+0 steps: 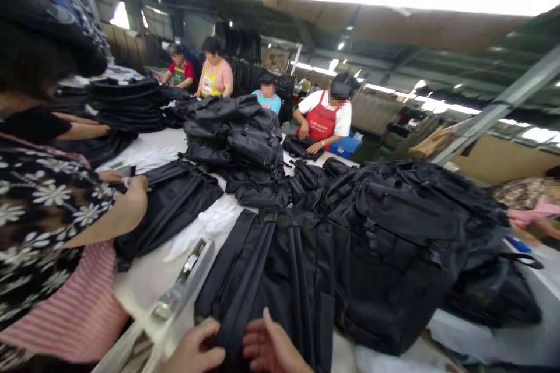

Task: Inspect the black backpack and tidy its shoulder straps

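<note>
A black backpack (231, 280) lies flat on the table in front of me, its two long shoulder straps (295, 280) running toward me. At its near left corner is my left hand (196, 349), thumb and forefinger curved with a gap between them. My right hand (273, 345) hovers over or rests on the lower middle of the backpack, thumb raised and fingers loosely extended; whether it touches the fabric I cannot tell. Nothing shows in either hand. The near end of the backpack is partly hidden behind the hands and the bottom of the view.
Black bags pile up to the right (394, 233) and at the back (245, 134). A metal fitting (179, 285) and white bags (203, 224) lie to the left. Beside me, a person in a floral top (52, 204) handles another black bag (175, 198). Several co-workers stand across the table.
</note>
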Demonstrator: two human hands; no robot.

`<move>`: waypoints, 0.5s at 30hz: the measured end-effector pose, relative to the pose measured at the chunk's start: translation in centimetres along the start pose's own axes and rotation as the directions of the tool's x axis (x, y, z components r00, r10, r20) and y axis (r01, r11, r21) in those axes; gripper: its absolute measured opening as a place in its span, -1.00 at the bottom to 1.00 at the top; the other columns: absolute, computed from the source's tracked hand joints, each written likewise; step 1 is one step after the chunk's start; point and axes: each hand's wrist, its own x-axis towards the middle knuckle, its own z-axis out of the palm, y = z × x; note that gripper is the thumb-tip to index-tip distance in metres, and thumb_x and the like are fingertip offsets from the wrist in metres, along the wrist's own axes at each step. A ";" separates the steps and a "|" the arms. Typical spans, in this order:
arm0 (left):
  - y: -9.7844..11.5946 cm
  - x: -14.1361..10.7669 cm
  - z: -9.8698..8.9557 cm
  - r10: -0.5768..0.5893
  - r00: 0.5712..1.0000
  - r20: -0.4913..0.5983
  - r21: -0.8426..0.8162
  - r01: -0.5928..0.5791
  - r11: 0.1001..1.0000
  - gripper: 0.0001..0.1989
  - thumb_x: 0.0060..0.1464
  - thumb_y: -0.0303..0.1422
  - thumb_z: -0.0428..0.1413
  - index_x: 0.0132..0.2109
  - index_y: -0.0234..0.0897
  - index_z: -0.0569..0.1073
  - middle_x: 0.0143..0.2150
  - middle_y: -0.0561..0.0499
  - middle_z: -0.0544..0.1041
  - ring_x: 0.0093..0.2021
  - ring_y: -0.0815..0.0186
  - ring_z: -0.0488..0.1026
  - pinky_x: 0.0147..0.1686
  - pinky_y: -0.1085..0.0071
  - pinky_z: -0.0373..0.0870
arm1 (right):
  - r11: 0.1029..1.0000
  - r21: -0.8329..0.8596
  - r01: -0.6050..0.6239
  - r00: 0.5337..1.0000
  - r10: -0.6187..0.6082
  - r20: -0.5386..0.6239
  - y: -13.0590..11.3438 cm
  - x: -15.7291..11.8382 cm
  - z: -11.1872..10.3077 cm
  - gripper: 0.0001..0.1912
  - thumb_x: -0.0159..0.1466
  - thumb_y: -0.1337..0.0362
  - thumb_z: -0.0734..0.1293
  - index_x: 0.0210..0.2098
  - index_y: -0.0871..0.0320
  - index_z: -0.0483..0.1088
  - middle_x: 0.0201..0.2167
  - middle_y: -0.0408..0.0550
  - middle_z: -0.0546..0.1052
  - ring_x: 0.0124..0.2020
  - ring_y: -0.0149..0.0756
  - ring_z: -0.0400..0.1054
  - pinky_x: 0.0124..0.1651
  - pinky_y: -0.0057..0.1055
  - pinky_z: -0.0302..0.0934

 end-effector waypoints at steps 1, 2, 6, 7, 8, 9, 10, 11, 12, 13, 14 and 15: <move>1.3 -0.9 0.0 0.061 0.998 0.027 -0.027 -0.061 0.998 -0.76 -0.12 -0.22 0.14 -0.26 -0.21 0.50 -0.26 0.04 0.49 -0.12 0.14 0.41 -0.10 0.27 0.37 | 0.987 0.156 -0.037 0.999 0.032 0.038 0.2 0.2 0.8 -0.25 0.29 -0.25 -0.12 -0.15 0.20 0.40 -0.29 0.03 0.55 -0.34 -0.35 0.45 -0.33 -0.41 0.30; 2.5 -1.6 0.0 0.097 0.993 0.062 -0.042 -0.095 0.995 -0.76 -0.11 -0.25 0.11 -0.26 -0.22 0.51 -0.23 0.03 0.49 -0.12 0.16 0.40 -0.09 0.30 0.36 | 0.955 0.291 -0.066 0.996 0.044 0.080 0.2 0.4 1.5 -0.24 0.27 -0.27 -0.09 -0.15 0.21 0.40 -0.29 0.05 0.56 -0.33 -0.33 0.46 -0.32 -0.42 0.29; 3.8 -3.1 -0.9 0.126 0.977 0.170 -0.043 -0.121 0.992 -0.62 -0.15 -0.38 0.05 -0.11 -0.18 0.53 -0.04 0.02 0.50 0.04 0.16 0.36 0.11 0.29 0.26 | 0.864 0.502 -0.026 0.999 0.004 0.046 -0.8 0.6 2.7 -0.50 0.18 -0.09 0.32 -0.14 0.23 0.40 -0.33 0.02 0.59 -0.34 -0.27 0.49 -0.31 -0.38 0.31; 3.0 -3.3 -1.1 0.130 0.977 0.169 -0.030 -0.127 0.992 -0.53 -0.16 -0.41 0.05 -0.02 -0.15 0.50 0.07 0.01 0.46 0.12 0.15 0.32 0.18 0.27 0.19 | 0.868 0.497 -0.007 1.000 0.006 0.003 -1.0 0.5 2.7 -0.55 0.14 -0.02 0.39 -0.16 0.22 0.40 -0.36 -0.01 0.60 -0.37 -0.28 0.49 -0.33 -0.39 0.32; 2.0 -3.3 -1.2 0.140 0.979 0.149 -0.003 -0.141 0.990 -0.44 -0.18 -0.44 0.05 0.06 -0.12 0.45 0.17 0.02 0.40 0.20 0.15 0.25 0.25 0.25 0.11 | 0.873 0.487 0.004 0.999 0.015 -0.035 -1.3 0.4 2.6 -0.57 0.11 0.02 0.43 -0.19 0.21 0.40 -0.39 -0.02 0.60 -0.41 -0.30 0.49 -0.35 -0.41 0.32; 0.8 -3.2 -1.2 0.159 0.980 0.119 0.035 -0.164 0.986 -0.37 -0.19 -0.47 0.03 0.12 -0.10 0.40 0.25 0.03 0.32 0.26 0.16 0.18 0.29 0.22 0.03 | 0.878 0.479 0.005 0.998 0.029 -0.063 -1.5 0.2 2.4 -0.58 0.08 0.03 0.45 -0.21 0.21 0.41 -0.41 -0.03 0.60 -0.43 -0.30 0.49 -0.37 -0.42 0.32; -0.3 -3.0 -1.1 0.184 0.979 0.091 0.081 -0.191 0.978 -0.32 -0.19 -0.50 0.01 0.16 -0.09 0.35 0.30 0.05 0.25 0.29 0.17 0.12 0.32 0.19 -0.03 | 0.880 0.476 0.008 0.996 0.037 -0.085 -1.7 0.1 2.3 -0.58 0.06 0.03 0.46 -0.23 0.21 0.42 -0.43 -0.04 0.60 -0.44 -0.31 0.49 -0.39 -0.43 0.32; -1.3 -2.8 -1.0 0.212 0.974 0.074 0.128 -0.220 0.967 -0.29 -0.19 -0.52 -0.01 0.20 -0.09 0.31 0.33 0.05 0.21 0.32 0.17 0.08 0.33 0.15 -0.07 | 0.879 0.477 0.016 0.994 0.039 -0.104 -1.9 -0.1 2.1 -0.59 0.06 0.03 0.47 -0.25 0.20 0.42 -0.44 -0.04 0.60 -0.45 -0.30 0.49 -0.40 -0.43 0.33; -2.1 -2.5 -0.8 0.238 0.969 0.070 0.168 -0.247 0.954 -0.26 -0.19 -0.54 -0.03 0.22 -0.09 0.28 0.35 0.06 0.17 0.33 0.18 0.05 0.34 0.12 -0.09 | 0.876 0.482 0.023 0.993 0.038 -0.116 -2.1 -0.2 2.0 -0.59 0.06 0.03 0.47 -0.26 0.20 0.43 -0.45 -0.04 0.60 -0.45 -0.30 0.49 -0.40 -0.42 0.34; -2.7 -2.2 -0.7 0.259 0.963 0.073 0.202 -0.269 0.942 -0.25 -0.18 -0.56 -0.05 0.24 -0.09 0.26 0.36 0.05 0.14 0.34 0.18 0.03 0.34 0.10 -0.09 | 0.873 0.488 0.027 0.992 0.036 -0.118 -2.3 -0.3 1.9 -0.61 0.06 0.03 0.47 -0.26 0.19 0.43 -0.45 -0.04 0.61 -0.45 -0.29 0.49 -0.39 -0.41 0.36; -2.9 -1.8 -0.5 0.277 0.958 0.077 0.233 -0.288 0.929 -0.25 -0.16 -0.57 -0.06 0.25 -0.09 0.24 0.37 0.04 0.11 0.35 0.18 0.01 0.34 0.09 -0.09 | 0.868 0.495 0.031 0.993 0.032 -0.117 -2.5 -0.4 1.8 -0.62 0.07 0.05 0.46 -0.27 0.19 0.44 -0.45 -0.04 0.61 -0.44 -0.28 0.50 -0.38 -0.40 0.37; -3.0 -1.4 -0.3 0.293 0.953 0.072 0.267 -0.302 0.915 -0.26 -0.13 -0.58 -0.06 0.25 -0.09 0.23 0.38 0.03 0.09 0.35 0.17 0.01 0.34 0.08 -0.07 | 0.863 0.503 0.038 0.993 0.026 -0.118 -2.7 -0.4 1.7 -0.64 0.08 0.06 0.46 -0.27 0.19 0.45 -0.44 -0.04 0.61 -0.44 -0.28 0.50 -0.37 -0.39 0.38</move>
